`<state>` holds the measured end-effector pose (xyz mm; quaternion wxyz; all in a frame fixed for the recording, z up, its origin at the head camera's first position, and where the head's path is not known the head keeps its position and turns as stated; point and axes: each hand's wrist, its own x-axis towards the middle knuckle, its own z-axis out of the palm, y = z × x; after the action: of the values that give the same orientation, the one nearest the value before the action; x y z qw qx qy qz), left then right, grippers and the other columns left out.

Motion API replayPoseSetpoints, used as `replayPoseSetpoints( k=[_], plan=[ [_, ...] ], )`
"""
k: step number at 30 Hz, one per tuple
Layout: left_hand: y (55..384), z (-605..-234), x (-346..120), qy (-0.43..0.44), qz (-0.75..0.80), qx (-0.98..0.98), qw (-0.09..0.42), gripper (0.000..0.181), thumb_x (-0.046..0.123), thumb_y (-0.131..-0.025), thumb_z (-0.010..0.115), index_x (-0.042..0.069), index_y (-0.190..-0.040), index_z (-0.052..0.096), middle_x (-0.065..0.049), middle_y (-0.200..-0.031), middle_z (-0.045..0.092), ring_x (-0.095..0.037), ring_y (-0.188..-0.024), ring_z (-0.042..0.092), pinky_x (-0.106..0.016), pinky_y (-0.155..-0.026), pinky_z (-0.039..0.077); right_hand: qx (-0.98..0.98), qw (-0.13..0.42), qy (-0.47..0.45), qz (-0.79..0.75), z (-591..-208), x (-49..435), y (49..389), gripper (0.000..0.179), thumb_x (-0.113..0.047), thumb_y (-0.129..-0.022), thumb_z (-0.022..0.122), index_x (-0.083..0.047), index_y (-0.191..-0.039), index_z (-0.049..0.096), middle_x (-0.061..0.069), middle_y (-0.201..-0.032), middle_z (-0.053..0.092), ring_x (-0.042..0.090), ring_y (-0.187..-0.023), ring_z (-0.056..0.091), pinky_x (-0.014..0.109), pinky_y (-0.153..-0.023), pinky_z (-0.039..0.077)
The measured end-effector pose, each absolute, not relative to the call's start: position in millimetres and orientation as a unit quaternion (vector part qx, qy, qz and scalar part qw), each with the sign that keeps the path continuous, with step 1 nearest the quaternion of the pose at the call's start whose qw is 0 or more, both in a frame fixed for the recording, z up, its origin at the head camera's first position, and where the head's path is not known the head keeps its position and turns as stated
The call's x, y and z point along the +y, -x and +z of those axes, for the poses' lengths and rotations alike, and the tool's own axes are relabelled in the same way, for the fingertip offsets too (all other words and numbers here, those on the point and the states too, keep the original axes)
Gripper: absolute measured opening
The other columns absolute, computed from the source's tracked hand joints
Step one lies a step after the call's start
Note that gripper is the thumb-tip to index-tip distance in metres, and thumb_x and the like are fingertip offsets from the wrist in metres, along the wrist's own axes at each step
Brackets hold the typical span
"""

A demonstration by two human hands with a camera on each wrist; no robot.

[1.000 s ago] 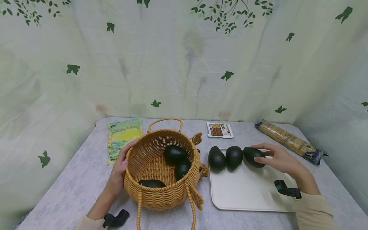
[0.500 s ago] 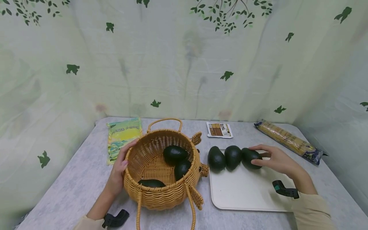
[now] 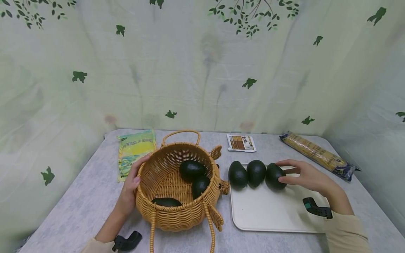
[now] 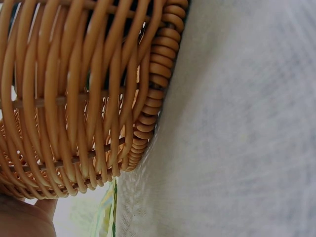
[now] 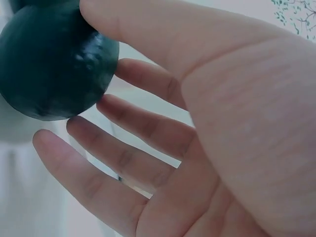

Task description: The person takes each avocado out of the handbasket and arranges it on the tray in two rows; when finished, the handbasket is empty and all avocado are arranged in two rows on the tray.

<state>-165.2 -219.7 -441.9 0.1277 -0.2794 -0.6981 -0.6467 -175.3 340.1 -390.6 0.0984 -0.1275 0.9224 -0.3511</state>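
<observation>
A wicker basket [image 3: 177, 219] stands left of the middle in the head view, with 3 dark avocados inside, one of them an avocado [image 3: 193, 170] at its right side. My left hand [image 3: 128, 191] rests along the basket's outer left side, thumb below the rim; its fingers are partly hidden. On a white tray [image 3: 272, 214], a left avocado [image 3: 238, 175], a middle avocado [image 3: 256, 173] and a right avocado [image 3: 275, 176] sit in a row along the back. My right hand [image 3: 305, 175] is at the right avocado, thumb and fingertips touching its side, fingers fairly straight in the right wrist view.
Behind the basket lies a yellow-green packet [image 3: 136, 151]. A small white and brown packet [image 3: 241, 143] is beyond the tray, and a long gold and blue packet [image 3: 317, 154] lies at the back right. One basket handle [image 3: 152, 232] hangs at the front.
The right avocado has shifted left against the row and turned more upright. My right hand went left with it, then back slightly right, its grip loosened. My left hand keeps its place.
</observation>
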Motion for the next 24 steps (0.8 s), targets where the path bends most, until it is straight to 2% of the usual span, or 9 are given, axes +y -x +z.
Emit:
replayPoseSetpoints(
  k=[8, 15, 19, 20, 24],
  plan=[
    [163.6, -441.5, -222.1, 0.275, -0.65, -0.698, 0.124, 0.057, 0.015, -0.104, 0.026, -0.001, -0.158, 0.028, -0.005, -0.162, 0.035, -0.014, -0.15, 0.031, -0.019, -0.116, 0.03, 0.933, 0.072, 0.14, -0.323, -383.4, 338.5, 174.3, 0.066, -0.043, -0.093, 0.074, -0.011, -0.147, 0.055, 0.02, -0.148, 0.056, 0.043, -0.128, 0.06, 0.069, -0.097, 0.046],
    [163.5, -440.0, -222.9, 0.276, -0.648, -0.698, 0.128, 0.057, 0.014, -0.104, 0.027, -0.001, -0.158, 0.029, -0.006, -0.162, 0.035, -0.013, -0.15, 0.032, -0.02, -0.116, 0.03, 0.935, 0.033, 0.148, -0.321, -374.0, 331.8, 173.4, 0.057, -0.038, -0.096, 0.072, -0.014, -0.145, 0.057, 0.017, -0.146, 0.058, 0.042, -0.128, 0.06, 0.062, -0.095, 0.051],
    [164.0, -439.7, -222.3, 0.276, -0.647, -0.7, 0.126, 0.057, 0.013, -0.103, 0.027, 0.0, -0.158, 0.029, -0.006, -0.163, 0.035, -0.014, -0.15, 0.031, -0.02, -0.116, 0.03, 0.937, -0.012, 0.154, -0.314, -367.4, 324.5, 172.6, 0.05, -0.033, -0.097, 0.072, -0.015, -0.142, 0.06, 0.014, -0.142, 0.062, 0.033, -0.123, 0.065, 0.048, -0.095, 0.057],
    [164.3, -440.1, -221.9, 0.277, -0.648, -0.698, 0.125, 0.057, 0.013, -0.103, 0.027, 0.0, -0.158, 0.029, -0.006, -0.163, 0.035, -0.014, -0.15, 0.031, -0.021, -0.116, 0.03, 0.937, -0.023, 0.156, -0.312, -365.8, 322.2, 172.5, 0.048, -0.033, -0.097, 0.072, -0.015, -0.141, 0.061, 0.013, -0.141, 0.063, 0.026, -0.121, 0.066, 0.041, -0.095, 0.057],
    [164.3, -441.3, -220.3, 0.276, -0.65, -0.697, 0.123, 0.057, 0.012, -0.103, 0.027, 0.0, -0.158, 0.029, -0.005, -0.163, 0.036, -0.012, -0.15, 0.032, -0.021, -0.117, 0.03, 0.935, -0.05, 0.164, -0.311, -354.4, 309.5, 173.9, 0.045, -0.032, -0.098, 0.07, -0.016, -0.14, 0.063, 0.008, -0.138, 0.066, 0.016, -0.117, 0.067, 0.022, -0.092, 0.055]
  ],
)
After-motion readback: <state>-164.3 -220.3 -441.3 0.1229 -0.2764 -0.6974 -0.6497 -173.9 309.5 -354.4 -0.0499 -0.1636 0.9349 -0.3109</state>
